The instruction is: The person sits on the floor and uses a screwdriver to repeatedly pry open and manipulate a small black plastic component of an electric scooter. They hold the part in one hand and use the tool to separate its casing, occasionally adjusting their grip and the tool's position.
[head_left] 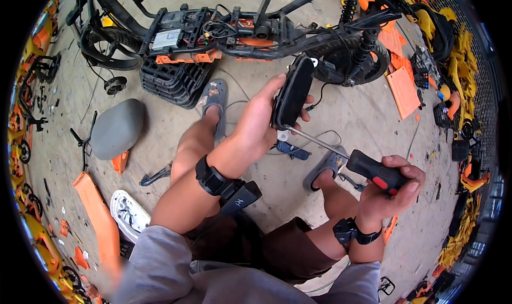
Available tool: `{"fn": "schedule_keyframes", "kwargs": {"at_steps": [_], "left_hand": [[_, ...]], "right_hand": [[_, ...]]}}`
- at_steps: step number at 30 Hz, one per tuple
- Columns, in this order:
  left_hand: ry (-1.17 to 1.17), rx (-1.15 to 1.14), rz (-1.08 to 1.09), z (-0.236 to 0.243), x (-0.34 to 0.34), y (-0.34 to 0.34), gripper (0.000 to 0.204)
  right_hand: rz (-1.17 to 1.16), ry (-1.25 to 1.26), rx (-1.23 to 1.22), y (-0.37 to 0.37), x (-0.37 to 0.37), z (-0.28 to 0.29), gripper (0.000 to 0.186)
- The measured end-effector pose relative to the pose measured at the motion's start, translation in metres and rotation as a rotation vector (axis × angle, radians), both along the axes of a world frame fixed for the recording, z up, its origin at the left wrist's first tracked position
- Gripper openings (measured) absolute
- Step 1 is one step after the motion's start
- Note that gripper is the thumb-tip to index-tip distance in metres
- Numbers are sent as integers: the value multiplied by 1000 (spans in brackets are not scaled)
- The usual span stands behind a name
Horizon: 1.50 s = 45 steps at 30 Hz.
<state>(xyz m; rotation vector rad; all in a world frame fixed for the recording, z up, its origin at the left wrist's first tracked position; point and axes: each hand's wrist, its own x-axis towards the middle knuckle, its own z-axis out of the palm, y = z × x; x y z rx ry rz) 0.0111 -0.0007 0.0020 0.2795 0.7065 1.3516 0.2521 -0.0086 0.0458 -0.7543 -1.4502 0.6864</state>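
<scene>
My left hand (257, 112) is closed around an oblong black part (294, 93) with rounded ends and a dark flat face; its exact kind I cannot make out. It is held tilted, with a small pale tab at its upper end. In my right hand (402, 189) is a screwdriver (376, 172) with a thick black handle and red patches. Its long metal shaft points up and left, and the tip meets the lower end of the black part. Whether the tip sits in a screw is too small to tell.
A stripped black motorbike frame (250, 37) lies across the far side. Around me are a grey seat (118, 129), a long orange panel (98, 213), a white tray-like shell (129, 216), an orange panel (402, 92) and a power tool (293, 150). Yellow parts (465, 64) pile up at right.
</scene>
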Motion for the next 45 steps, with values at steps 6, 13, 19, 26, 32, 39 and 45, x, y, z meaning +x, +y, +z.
{"fn": "schedule_keyframes", "kwargs": {"at_steps": [6,13,19,26,32,39,45], "left_hand": [[0,7,41,-6,12,3,37],[-5,-18,45,-3,17,4,36],[51,-77,79,-2,17,0,41],[3,-197,81,-10,14,-2,41],[-41,-248,6,-16,5,-1,43],[-4,-232,-19,-18,2,-2,41],[-7,-221,-1,-18,-11,-10,41]], "right_hand": [[-9,5,-28,-1,0,-1,37],[-39,-39,-50,0,5,-3,36],[-58,38,-128,4,-2,-10,36],[-106,793,-625,26,-16,11,28],[383,643,-1058,55,2,-22,44],[288,283,-464,57,-34,36,39],[1,61,163,104,-106,80,33]]}}
